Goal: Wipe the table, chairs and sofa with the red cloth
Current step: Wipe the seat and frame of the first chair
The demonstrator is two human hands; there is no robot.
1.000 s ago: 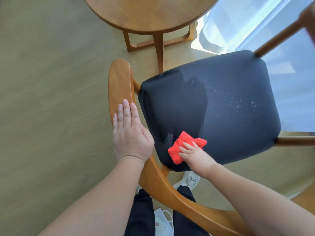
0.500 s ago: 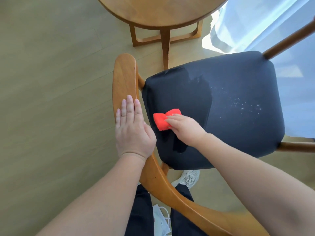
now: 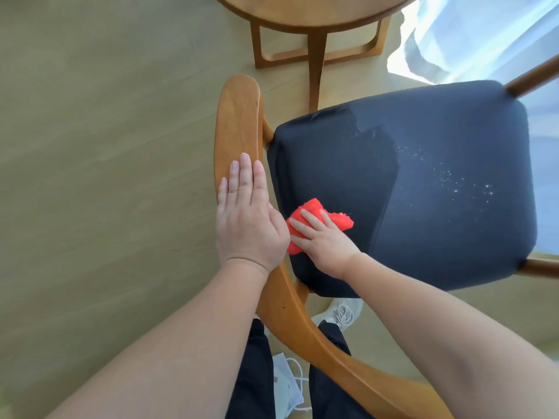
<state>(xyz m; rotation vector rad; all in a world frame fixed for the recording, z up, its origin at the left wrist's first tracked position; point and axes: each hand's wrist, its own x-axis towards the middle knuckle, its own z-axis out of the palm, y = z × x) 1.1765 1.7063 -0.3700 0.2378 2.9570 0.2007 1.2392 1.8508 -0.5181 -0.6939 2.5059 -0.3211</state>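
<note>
A wooden chair (image 3: 239, 122) with a curved backrest and a dark padded seat (image 3: 423, 237) stands below me. My left hand (image 3: 248, 219) lies flat on the backrest with its fingers straight. On the seat's near-left part, my right hand (image 3: 320, 240) presses the bunched red cloth (image 3: 314, 213) down with extended fingers. White specks dot the seat's right half, and the left half looks darker and damp.
A round wooden table (image 3: 314, 13) stands just beyond the chair at the top. A sheer white curtain (image 3: 472, 34) hangs at the upper right. The floor is pale wood. My legs and a white shoe (image 3: 341, 313) show under the backrest.
My right hand has slid the red cloth back toward me along the seat's left side after pushing it forward. My left hand has stayed on the backrest.
</note>
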